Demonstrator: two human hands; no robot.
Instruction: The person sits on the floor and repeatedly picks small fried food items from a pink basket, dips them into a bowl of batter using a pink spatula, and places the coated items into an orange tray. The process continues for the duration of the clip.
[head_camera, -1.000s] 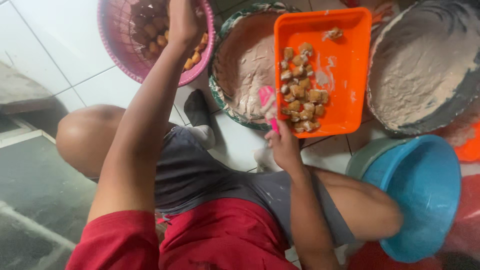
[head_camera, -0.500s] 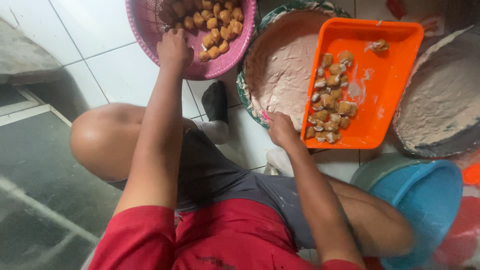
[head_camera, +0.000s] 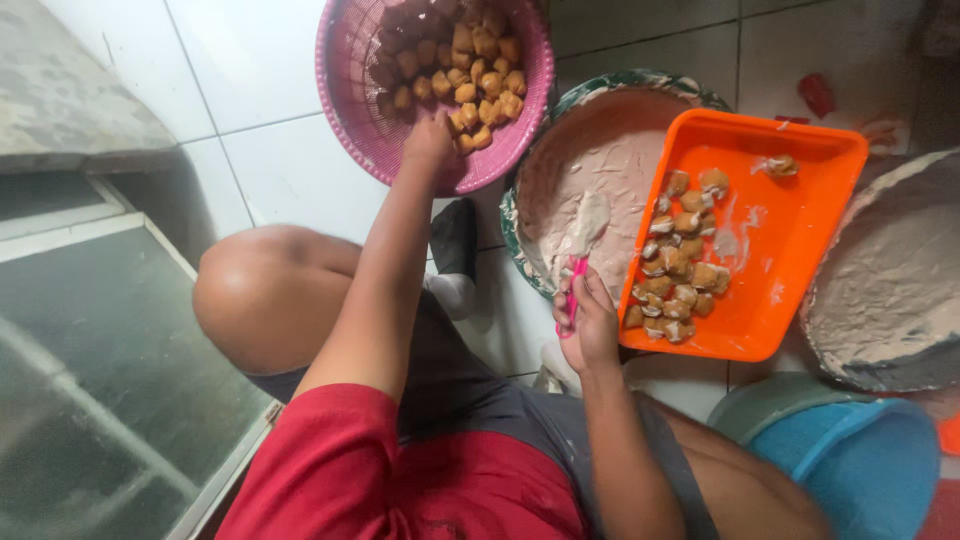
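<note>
My left hand (head_camera: 432, 146) reaches into a pink basket (head_camera: 352, 110) of golden-brown fried pieces (head_camera: 470, 70), fingers closed around some at the pile's near edge. My right hand (head_camera: 590, 325) grips a pink-handled spoon (head_camera: 580, 250) whose batter-coated blade lies in a round bowl of pale batter (head_camera: 600, 160). Right beside that hand sits an orange rectangular tray (head_camera: 790, 250) with several battered pieces (head_camera: 675, 265) along its left side.
A second wide bowl smeared with pale batter (head_camera: 890, 290) stands at the right. A blue bucket (head_camera: 860, 465) sits at the lower right. White floor tiles (head_camera: 260, 170) lie under the basket, a dark step (head_camera: 90, 330) at left. My knee (head_camera: 260, 290) is bent between them.
The view has shifted so basket and tray sit lower and nearer. My right hand moved from the tray's edge to the batter bowl with the spoon; my left hand stays in the basket.
</note>
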